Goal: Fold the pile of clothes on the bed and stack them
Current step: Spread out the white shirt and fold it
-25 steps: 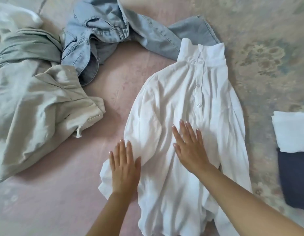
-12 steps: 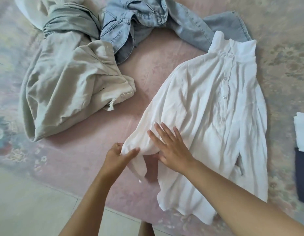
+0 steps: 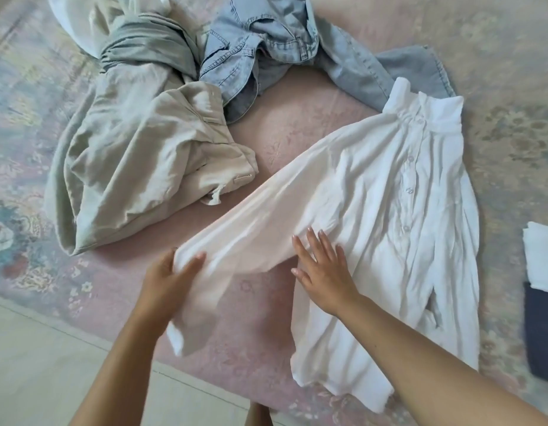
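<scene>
Left hand (image 3: 171, 278) grips the white shirt's (image 3: 389, 210) sleeve (image 3: 251, 238); right hand (image 3: 323, 269) lies flat, pinning the body. Judged risk: a hard pull drags the shirt askew.

1. white shirt (image 3: 389, 192), small clear buttons.
2. beige garment (image 3: 137, 167); grey-green garment (image 3: 146, 47) beside it.
3. light blue denim garment (image 3: 279, 41), faded.
4. bed (image 3: 297, 118) cover: pale pink with faint floral pattern.
5. folded white piece (image 3: 541, 259) and navy piece (image 3: 541, 330).
</scene>
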Demonstrator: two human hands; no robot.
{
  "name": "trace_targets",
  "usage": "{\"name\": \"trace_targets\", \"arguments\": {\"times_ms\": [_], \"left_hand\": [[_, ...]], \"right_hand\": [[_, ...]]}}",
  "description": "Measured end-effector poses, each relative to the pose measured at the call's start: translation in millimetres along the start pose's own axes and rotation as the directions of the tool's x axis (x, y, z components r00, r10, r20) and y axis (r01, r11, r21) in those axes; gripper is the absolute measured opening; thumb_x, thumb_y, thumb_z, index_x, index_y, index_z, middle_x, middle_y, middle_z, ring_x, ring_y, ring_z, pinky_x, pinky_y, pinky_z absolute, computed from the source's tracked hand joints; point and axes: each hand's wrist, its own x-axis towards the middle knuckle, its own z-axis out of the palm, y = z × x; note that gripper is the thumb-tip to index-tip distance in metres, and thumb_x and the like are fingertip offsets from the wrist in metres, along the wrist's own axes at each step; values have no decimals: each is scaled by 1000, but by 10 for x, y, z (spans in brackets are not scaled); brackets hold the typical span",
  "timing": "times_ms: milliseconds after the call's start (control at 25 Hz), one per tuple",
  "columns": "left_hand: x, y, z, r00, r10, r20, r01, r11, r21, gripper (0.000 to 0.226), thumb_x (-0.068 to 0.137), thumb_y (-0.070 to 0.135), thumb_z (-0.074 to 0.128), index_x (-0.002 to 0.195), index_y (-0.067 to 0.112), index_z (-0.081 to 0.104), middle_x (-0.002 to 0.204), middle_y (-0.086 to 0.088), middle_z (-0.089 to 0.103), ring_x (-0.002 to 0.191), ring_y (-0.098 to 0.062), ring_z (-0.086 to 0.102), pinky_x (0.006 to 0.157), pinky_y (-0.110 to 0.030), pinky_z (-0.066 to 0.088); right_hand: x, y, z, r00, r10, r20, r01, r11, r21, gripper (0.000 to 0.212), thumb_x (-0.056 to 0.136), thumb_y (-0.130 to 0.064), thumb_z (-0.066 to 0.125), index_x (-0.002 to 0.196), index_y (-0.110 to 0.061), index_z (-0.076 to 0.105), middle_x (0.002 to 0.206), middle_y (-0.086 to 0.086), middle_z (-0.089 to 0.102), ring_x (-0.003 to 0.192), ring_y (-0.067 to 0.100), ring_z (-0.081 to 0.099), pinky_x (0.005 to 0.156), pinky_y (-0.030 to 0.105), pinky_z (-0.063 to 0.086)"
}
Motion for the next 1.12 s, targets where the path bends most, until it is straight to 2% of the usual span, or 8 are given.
{"name": "trace_targets", "arguments": {"times_ms": [120, 280, 400, 520, 760, 920, 1000, 1120], "left_hand": [[187, 115, -195, 944, 189, -270, -78, 924, 374, 33, 90, 36, 62, 83, 7, 47, 80, -10, 56, 84, -34, 53, 67, -39, 35], [444, 8, -126, 893, 294, -341, -109, 876, 469, 30, 96, 29, 52, 112, 4, 48, 116, -20, 55, 109, -39, 50, 84, -44, 36], [414, -259, 242, 884, 465, -46, -366, 751, 549, 44, 87, 7, 64, 126, -5, 48, 124, -31, 50, 111, -48, 49, 90, -51, 41], [41, -566, 867, 719, 601, 350, -664, 444, 602, 49, 80, 21, 68, 122, 6, 49, 125, -24, 57, 109, -43, 59, 87, -50, 49], [-695, -1332, 1402, 417, 393, 819, -904, 89, 418, 121, 51, 74, 64, 148, 14, 25, 149, -17, 33, 135, -34, 32, 105, -48, 29], [-918, -1417, 1541, 504, 466, 727, -862, 230, 451, 102, 27, 6, 90, 120, 14, 47, 123, -11, 45, 103, -27, 47, 62, -38, 57], [-939, -1450, 1508, 524, 582, 622, -847, 273, 457, 77, 34, -8, 80, 99, 16, 46, 101, -4, 42, 79, -21, 46, 36, -30, 46], [-1023, -1458, 1419, 694, 656, 296, -704, 533, 470, 47, 58, -14, 52, 88, 20, 42, 93, 0, 40, 66, -24, 49, 43, -32, 42]], "right_hand": [[-25, -7, -1, 971, 69, 230, -51, 995, -82, 65, 101, -48, 28, 149, -35, -14, 156, 0, -28, 144, 23, -22, 116, 53, 0], [-106, -58, 177, 945, 156, 287, -153, 988, -33, 69, 100, -48, 30, 149, -32, -15, 154, 0, -31, 143, 19, -26, 114, 56, -2], [-335, 52, 383, 990, 129, 59, -126, 991, -43, 70, 97, -39, 45, 153, -22, 6, 158, 7, -10, 146, 20, -8, 112, 61, 19], [-549, 334, 508, 983, 150, -103, -155, 987, -45, 75, 82, -39, 69, 144, -19, 32, 150, 13, 35, 138, 26, 22, 97, 57, 41], [-1558, 873, 835, 929, 316, -191, -323, 946, -6, 63, 99, -53, 9, 152, -19, 10, 155, 11, 21, 144, 25, 13, 110, 44, 14], [-2051, 1377, 902, 659, 720, -216, -673, 693, 258, 59, 99, -41, 33, 146, -7, 26, 149, 23, 28, 134, 39, 31, 103, 52, 32], [-2115, 1579, 801, 451, 892, 35, -839, 411, 356, 63, 94, -35, 52, 145, -6, 28, 149, 22, 25, 133, 40, 30, 103, 48, 33], [-2184, 1710, 773, 397, 907, 139, -843, 301, 446, 40, 92, -31, 56, 119, -1, 53, 128, 20, 46, 113, 37, 47, 89, 41, 41]]}}
